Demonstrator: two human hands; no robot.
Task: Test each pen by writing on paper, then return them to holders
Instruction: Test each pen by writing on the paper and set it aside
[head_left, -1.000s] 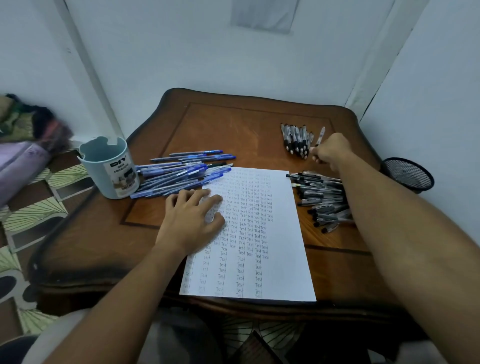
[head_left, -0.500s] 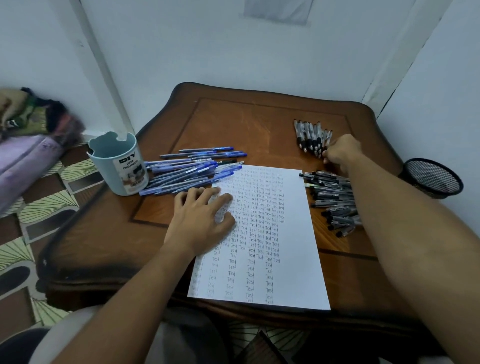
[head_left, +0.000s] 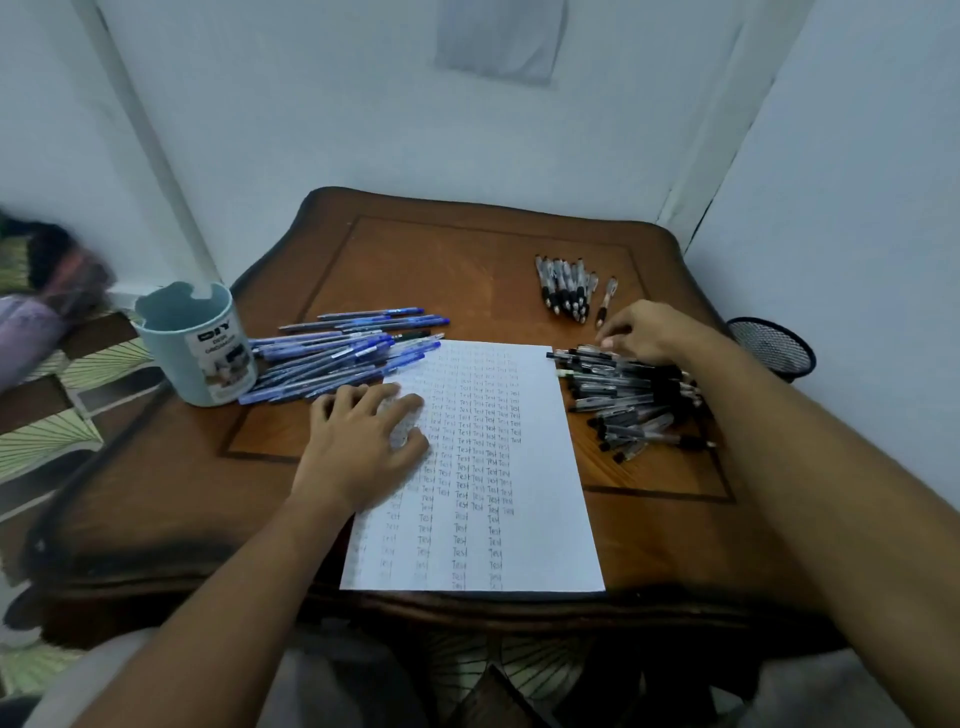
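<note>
A white sheet of paper (head_left: 498, 467) covered in columns of the word "Test" lies in the middle of the wooden table (head_left: 457, 270). My left hand (head_left: 363, 447) rests flat on the sheet's left edge. My right hand (head_left: 647, 332) hovers over the far end of a pile of black pens (head_left: 628, 400) right of the sheet, its fingertips touching the top pens and nothing visibly held. A neat row of black pens (head_left: 566, 286) lies further back, with a single pen (head_left: 607, 301) just to its right. Blue pens (head_left: 343, 353) are heaped left of the sheet.
A pale blue holder cup (head_left: 195, 345) stands at the table's left edge beside the blue pens. A black mesh holder (head_left: 771, 348) sits off the table's right edge by the wall. Folded cloth lies on the floor at far left.
My right hand has drawn back from the row of black pens to the black pile, leaving a single pen beside the row. My left hand has stayed on the paper.
</note>
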